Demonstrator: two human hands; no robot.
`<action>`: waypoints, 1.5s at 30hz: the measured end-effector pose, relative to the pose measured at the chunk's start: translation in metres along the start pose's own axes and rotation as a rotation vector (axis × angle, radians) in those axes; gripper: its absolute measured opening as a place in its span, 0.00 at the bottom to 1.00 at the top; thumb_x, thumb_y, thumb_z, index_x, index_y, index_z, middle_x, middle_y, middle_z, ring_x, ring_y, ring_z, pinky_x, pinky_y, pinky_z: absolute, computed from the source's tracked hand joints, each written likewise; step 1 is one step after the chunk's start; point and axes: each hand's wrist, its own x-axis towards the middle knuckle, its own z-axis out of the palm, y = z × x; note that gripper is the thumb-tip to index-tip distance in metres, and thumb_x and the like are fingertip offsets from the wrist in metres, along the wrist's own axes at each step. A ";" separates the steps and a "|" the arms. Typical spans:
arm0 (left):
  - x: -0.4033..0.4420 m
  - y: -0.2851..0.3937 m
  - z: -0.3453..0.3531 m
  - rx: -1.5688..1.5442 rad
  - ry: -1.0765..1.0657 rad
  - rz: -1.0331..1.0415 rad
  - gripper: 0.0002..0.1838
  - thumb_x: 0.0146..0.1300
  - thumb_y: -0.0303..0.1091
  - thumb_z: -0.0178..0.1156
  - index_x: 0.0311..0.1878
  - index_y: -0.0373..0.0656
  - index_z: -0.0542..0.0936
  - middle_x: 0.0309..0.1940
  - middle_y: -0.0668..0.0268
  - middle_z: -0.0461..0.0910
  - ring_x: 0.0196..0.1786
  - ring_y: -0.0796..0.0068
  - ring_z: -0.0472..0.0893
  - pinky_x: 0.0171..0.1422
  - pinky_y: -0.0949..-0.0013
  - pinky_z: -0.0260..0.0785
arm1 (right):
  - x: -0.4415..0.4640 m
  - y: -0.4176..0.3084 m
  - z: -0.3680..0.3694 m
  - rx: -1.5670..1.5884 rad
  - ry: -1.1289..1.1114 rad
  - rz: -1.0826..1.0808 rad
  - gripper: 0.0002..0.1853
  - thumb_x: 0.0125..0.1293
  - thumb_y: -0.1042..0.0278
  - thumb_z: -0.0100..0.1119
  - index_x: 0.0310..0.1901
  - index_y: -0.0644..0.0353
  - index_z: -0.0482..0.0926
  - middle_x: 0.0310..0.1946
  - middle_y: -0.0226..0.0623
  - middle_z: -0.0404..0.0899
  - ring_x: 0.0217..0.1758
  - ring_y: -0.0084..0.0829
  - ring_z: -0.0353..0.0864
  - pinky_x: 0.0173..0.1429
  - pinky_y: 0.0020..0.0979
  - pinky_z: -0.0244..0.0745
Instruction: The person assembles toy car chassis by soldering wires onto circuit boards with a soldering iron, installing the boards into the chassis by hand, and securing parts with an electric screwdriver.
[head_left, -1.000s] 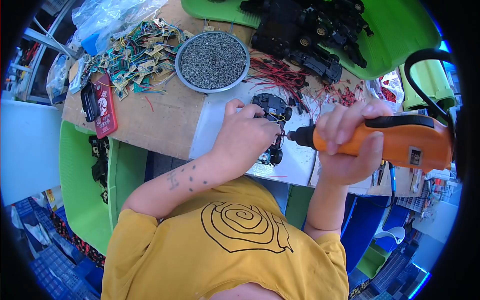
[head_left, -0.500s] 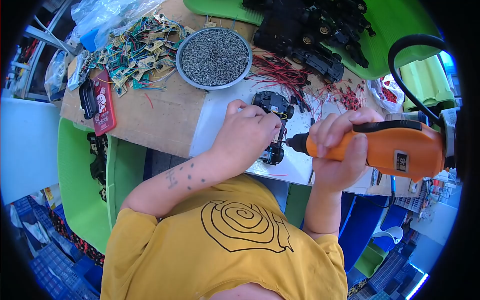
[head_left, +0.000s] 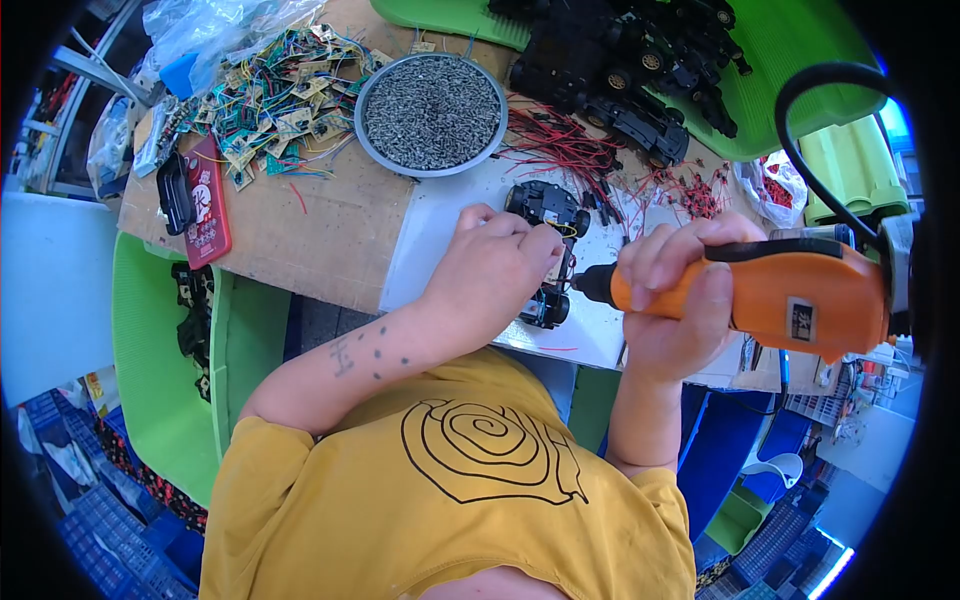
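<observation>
My left hand [head_left: 492,262] is closed on a black toy car chassis [head_left: 548,202], which lies on a white sheet [head_left: 410,250] with its wheels showing at the right side. My fingers hide the middle of the chassis. Wrapped round an orange electric screwdriver [head_left: 810,295] is my right hand [head_left: 680,295]. The screwdriver lies nearly level, its black nose and thin tip pointing left at the edge of the chassis beside my left fingertips. Whether the tip touches a screw is too small to tell.
A round bowl of small screws [head_left: 430,115] stands behind my left hand. Circuit boards [head_left: 290,105] are heaped left of it, near a red packet [head_left: 208,205]. Red wires [head_left: 565,145] lie behind the chassis. Black chassis fill a green bin [head_left: 790,60]. A black cable [head_left: 790,100] arches at right.
Over the last second my right hand and the screwdriver have shifted slightly left and the cable has swung left. My left hand stays on the chassis.
</observation>
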 end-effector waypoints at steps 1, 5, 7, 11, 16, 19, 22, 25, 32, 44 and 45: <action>-0.001 0.000 0.000 -0.082 -0.049 -0.041 0.06 0.62 0.30 0.61 0.40 0.44 0.76 0.31 0.64 0.80 0.39 0.61 0.79 0.50 0.58 0.65 | 0.000 -0.001 -0.001 0.000 -0.002 0.001 0.17 0.69 0.57 0.55 0.50 0.58 0.66 0.20 0.32 0.68 0.18 0.24 0.65 0.27 0.27 0.63; -0.002 0.003 0.000 -0.186 -0.133 -0.107 0.06 0.63 0.28 0.60 0.41 0.40 0.75 0.31 0.56 0.79 0.37 0.52 0.79 0.42 0.56 0.70 | 0.000 -0.002 -0.004 0.029 -0.003 0.008 0.17 0.68 0.57 0.55 0.50 0.58 0.66 0.20 0.32 0.68 0.18 0.24 0.65 0.27 0.27 0.63; -0.001 0.004 -0.001 -0.192 -0.130 -0.104 0.06 0.63 0.28 0.59 0.41 0.40 0.75 0.31 0.56 0.79 0.38 0.52 0.79 0.42 0.56 0.71 | 0.000 -0.002 -0.003 0.016 -0.003 0.006 0.17 0.68 0.58 0.55 0.50 0.59 0.66 0.20 0.32 0.68 0.18 0.24 0.65 0.27 0.27 0.63; -0.001 0.004 -0.002 -0.200 -0.133 -0.109 0.06 0.63 0.27 0.59 0.42 0.39 0.74 0.32 0.56 0.80 0.38 0.52 0.79 0.41 0.56 0.72 | -0.002 0.000 -0.002 0.006 0.003 -0.001 0.16 0.68 0.58 0.55 0.49 0.59 0.66 0.20 0.32 0.68 0.19 0.24 0.66 0.27 0.27 0.63; -0.002 0.001 0.001 -0.219 -0.110 -0.101 0.06 0.63 0.26 0.59 0.42 0.39 0.74 0.32 0.55 0.80 0.38 0.52 0.79 0.42 0.57 0.72 | -0.001 -0.001 -0.002 -0.018 -0.004 0.026 0.16 0.68 0.59 0.55 0.49 0.59 0.66 0.20 0.32 0.68 0.19 0.25 0.66 0.27 0.28 0.63; -0.001 0.002 -0.001 -0.217 -0.114 -0.098 0.06 0.63 0.26 0.59 0.42 0.39 0.74 0.32 0.55 0.80 0.38 0.52 0.79 0.42 0.56 0.72 | -0.002 0.001 -0.002 -0.019 0.006 0.009 0.16 0.68 0.59 0.55 0.49 0.59 0.66 0.20 0.32 0.68 0.19 0.25 0.66 0.27 0.29 0.64; 0.000 0.002 -0.001 -0.211 -0.118 -0.094 0.06 0.63 0.26 0.59 0.42 0.39 0.74 0.32 0.55 0.79 0.38 0.52 0.79 0.42 0.56 0.72 | -0.002 0.001 0.000 -0.011 -0.007 0.025 0.16 0.68 0.59 0.55 0.49 0.59 0.66 0.20 0.32 0.68 0.19 0.25 0.66 0.27 0.28 0.64; -0.001 0.002 -0.002 -0.214 -0.121 -0.095 0.06 0.63 0.26 0.59 0.42 0.39 0.74 0.31 0.55 0.79 0.38 0.52 0.79 0.42 0.56 0.72 | -0.002 0.002 0.000 -0.035 -0.002 0.014 0.14 0.68 0.60 0.55 0.47 0.59 0.66 0.20 0.32 0.68 0.19 0.25 0.66 0.27 0.29 0.64; -0.001 0.000 0.001 -0.221 -0.091 -0.079 0.05 0.62 0.26 0.59 0.40 0.39 0.76 0.32 0.56 0.80 0.37 0.50 0.79 0.42 0.56 0.71 | 0.002 0.004 -0.005 0.023 -0.098 0.062 0.12 0.69 0.61 0.54 0.45 0.58 0.67 0.20 0.31 0.68 0.18 0.23 0.65 0.25 0.27 0.63; 0.007 -0.008 -0.011 0.141 0.027 0.166 0.10 0.45 0.35 0.69 0.33 0.50 0.81 0.38 0.75 0.77 0.52 0.69 0.73 0.55 0.58 0.58 | 0.019 0.002 -0.001 0.153 -0.024 0.048 0.14 0.72 0.57 0.51 0.50 0.56 0.67 0.21 0.29 0.66 0.18 0.22 0.63 0.27 0.26 0.61; 0.007 -0.009 -0.011 0.141 0.023 0.162 0.10 0.45 0.35 0.69 0.33 0.50 0.81 0.38 0.75 0.77 0.52 0.69 0.73 0.55 0.58 0.58 | 0.021 0.004 -0.001 0.167 -0.026 0.046 0.14 0.72 0.57 0.50 0.50 0.56 0.67 0.21 0.29 0.66 0.18 0.22 0.64 0.27 0.26 0.61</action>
